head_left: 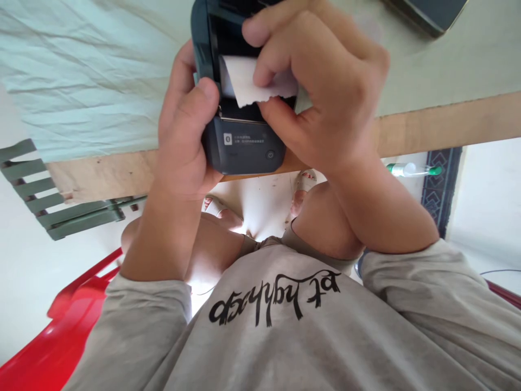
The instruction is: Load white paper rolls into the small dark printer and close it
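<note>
While the head camera looks steeply down over the person's chest, I see both hands meeting on a small dark printer (pixel 240 125) held at the near edge of the counter (pixel 448 122). The left hand (pixel 183 141) wraps the printer's left side, its fingers closed around the body and the thumb (pixel 201 100) pressed flat on the front face just beside the paper slot. The right hand (pixel 321 87) comes over from the other side; its fingers are curled shut in a pinch on a white paper strip (pixel 244 81) that sticks out of the slot, the forefinger on top and the thumb beneath the strip's ragged lower edge. The strip's far end runs back into the printer, and part of it is hidden under the right fingers. Below the slot the printer shows a small logo, a line of print too small to read, and a round button (pixel 269 155) near its lower right corner.

A pale green cloth (pixel 81 70) covers the counter to the left, wrinkled, with the bare wooden rim showing below it. Another dark device (pixel 431 13) lies at the counter's far right corner, cut off by the frame. Under the counter I can see the person's knees, a grey-green slatted chair (pixel 49 201), a red plastic chair (pixel 49 336) and a pen-like object (pixel 411 170) on the floor.
</note>
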`<state>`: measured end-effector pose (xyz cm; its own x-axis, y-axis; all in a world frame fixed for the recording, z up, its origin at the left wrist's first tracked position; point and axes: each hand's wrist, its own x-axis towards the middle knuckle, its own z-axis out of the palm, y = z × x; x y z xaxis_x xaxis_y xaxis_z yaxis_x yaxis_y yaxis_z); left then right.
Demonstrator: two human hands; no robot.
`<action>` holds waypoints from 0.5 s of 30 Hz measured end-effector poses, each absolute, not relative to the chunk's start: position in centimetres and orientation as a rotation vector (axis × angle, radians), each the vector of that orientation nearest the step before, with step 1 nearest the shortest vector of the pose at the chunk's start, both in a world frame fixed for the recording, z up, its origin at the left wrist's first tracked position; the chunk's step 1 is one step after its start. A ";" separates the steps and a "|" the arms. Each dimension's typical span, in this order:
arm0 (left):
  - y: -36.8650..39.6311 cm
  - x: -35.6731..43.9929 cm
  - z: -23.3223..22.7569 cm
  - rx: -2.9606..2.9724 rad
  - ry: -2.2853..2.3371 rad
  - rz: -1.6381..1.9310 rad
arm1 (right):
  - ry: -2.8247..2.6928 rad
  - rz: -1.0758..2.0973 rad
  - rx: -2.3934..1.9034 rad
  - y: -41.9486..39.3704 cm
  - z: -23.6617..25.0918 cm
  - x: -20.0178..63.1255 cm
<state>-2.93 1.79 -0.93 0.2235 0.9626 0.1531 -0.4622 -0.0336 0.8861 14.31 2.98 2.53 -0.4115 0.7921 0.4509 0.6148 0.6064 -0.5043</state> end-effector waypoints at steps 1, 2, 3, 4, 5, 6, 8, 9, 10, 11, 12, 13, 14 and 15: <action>1.8 -2.9 -1.0 1.045 0.627 1.287 | -2.179 0.211 -1.086 2.8 2.5 14.4; 1.8 -2.8 -1.1 1.057 0.623 1.300 | -2.182 0.156 -1.088 2.7 2.5 14.5; 1.8 -2.7 -1.2 1.064 0.621 1.312 | -2.182 0.129 -1.094 2.5 2.4 14.5; 1.8 -2.7 -1.2 1.065 0.620 1.328 | -2.178 0.109 -1.091 2.4 2.4 14.5; 1.8 -2.7 -1.3 1.054 0.622 1.340 | -2.167 0.097 -1.079 2.2 2.4 14.5; 1.9 -2.7 -1.3 1.048 0.620 1.339 | -2.165 0.093 -1.058 2.1 2.3 14.5; 2.0 -2.9 -1.2 1.056 0.611 1.300 | -2.191 0.106 -0.998 1.8 2.1 14.4; 2.1 -3.0 -1.1 1.067 0.609 1.272 | -2.206 0.107 -0.962 1.6 1.9 14.3; 2.2 -3.1 -1.0 1.078 0.609 1.242 | -2.224 0.109 -0.932 1.5 1.8 14.3; 2.2 -3.2 -1.0 1.087 0.608 1.226 | -2.235 0.114 -0.912 1.4 1.6 14.4; 2.3 -3.2 -1.0 1.087 0.608 1.228 | -2.232 0.121 -0.903 1.3 1.6 14.5; 2.3 -3.2 -1.0 1.079 0.611 1.245 | -2.216 0.126 -0.910 1.3 1.6 14.6; 2.4 -3.2 -1.1 1.073 0.607 1.265 | -2.206 0.123 -0.924 1.3 1.7 14.8; 2.4 -3.2 -1.3 1.071 0.597 1.288 | -2.177 0.145 -0.941 1.3 1.8 15.0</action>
<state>-3.18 2.37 -1.26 0.2317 0.9525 0.1977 -0.4649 -0.0701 0.8826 14.98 1.26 1.82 -0.4509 0.6668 0.5934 0.5824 0.7235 -0.3705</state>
